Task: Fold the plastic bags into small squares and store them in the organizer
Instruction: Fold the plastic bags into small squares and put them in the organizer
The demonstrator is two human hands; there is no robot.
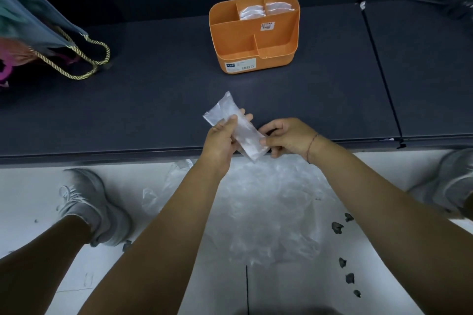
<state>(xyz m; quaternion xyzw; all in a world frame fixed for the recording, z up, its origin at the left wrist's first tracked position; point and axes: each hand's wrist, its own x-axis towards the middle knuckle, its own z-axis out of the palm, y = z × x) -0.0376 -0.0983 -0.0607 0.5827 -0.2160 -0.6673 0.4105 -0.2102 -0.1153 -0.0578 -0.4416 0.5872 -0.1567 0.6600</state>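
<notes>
– Head view: how do the fingers lie on the bag?
– Fingers [246, 114] of the left hand [220, 140] curl beneath the folded plastic bag [236, 124], thumb pressed on its upper face; clamped at mid-length; the right hand [289, 137] pinches the near end between thumb and curled fingers.
– Position of the bag?
– A narrow translucent strip, tilted, far end pointing away and to the left; held over the near edge of the dark platform [153, 97]; whether it touches the platform cannot be told.
– And further out?
– A red thread [311, 146] circles the right wrist; the orange organizer [256, 55] stands on the platform, well apart from both hands; folded bags [252, 11] fill its two rear compartments; loose plastic bags [268, 212] lie on the pale floor beneath the forearms, between two grey shoes [89, 202]; a tote bag [38, 20] with rope handles sits at far left.
</notes>
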